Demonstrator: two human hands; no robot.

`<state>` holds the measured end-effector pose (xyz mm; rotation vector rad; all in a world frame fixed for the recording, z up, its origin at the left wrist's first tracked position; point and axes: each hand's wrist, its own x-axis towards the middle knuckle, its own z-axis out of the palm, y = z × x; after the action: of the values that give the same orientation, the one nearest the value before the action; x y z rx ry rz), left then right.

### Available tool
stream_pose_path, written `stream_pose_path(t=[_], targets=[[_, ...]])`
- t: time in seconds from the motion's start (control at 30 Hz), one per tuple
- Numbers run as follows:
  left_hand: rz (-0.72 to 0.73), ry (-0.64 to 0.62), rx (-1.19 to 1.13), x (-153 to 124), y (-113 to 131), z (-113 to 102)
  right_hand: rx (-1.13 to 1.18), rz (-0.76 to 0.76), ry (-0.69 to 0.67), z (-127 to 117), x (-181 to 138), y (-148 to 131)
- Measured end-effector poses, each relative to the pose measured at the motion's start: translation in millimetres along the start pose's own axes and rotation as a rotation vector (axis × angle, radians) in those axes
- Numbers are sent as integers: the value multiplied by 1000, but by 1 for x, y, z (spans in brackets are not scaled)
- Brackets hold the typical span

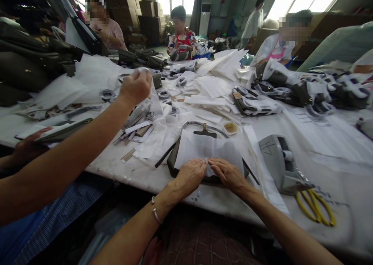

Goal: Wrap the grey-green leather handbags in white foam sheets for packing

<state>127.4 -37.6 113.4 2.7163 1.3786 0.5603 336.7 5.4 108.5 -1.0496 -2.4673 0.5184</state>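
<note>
A dark handbag lies on the white table in front of me, its curved handle at the far side and a sheet of white tissue paper laid over its front. My left hand and my right hand rest side by side on the paper's near edge, fingers bent and pressing it against the bag. My left wrist wears a thin silver bracelet.
A co-worker's arm reaches in from the left, its fist raised. A grey tape dispenser and yellow-handled scissors sit to the right. Stacks of white paper, wrapped bags and seated people fill the far side.
</note>
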Motion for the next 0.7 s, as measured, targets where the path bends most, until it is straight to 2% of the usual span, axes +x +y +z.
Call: stream_pose_path(t=[0.23,0.37,0.5,0.6,0.7], targets=[[-75,32,-111,2,1,-6,-136,-65,-1,4,-2,-3],[-107,8,-94,4,5,-9,-46,-40,-16,2,-1,-1],[-152,35,-24,3,12,-9,77,61,4,-3,3,0],[-194,33,9,4,17,-9,99,94,-49,-7,8,-2],[-227,24,13,5,21,-8,-2,78,-146,-8,17,-5]])
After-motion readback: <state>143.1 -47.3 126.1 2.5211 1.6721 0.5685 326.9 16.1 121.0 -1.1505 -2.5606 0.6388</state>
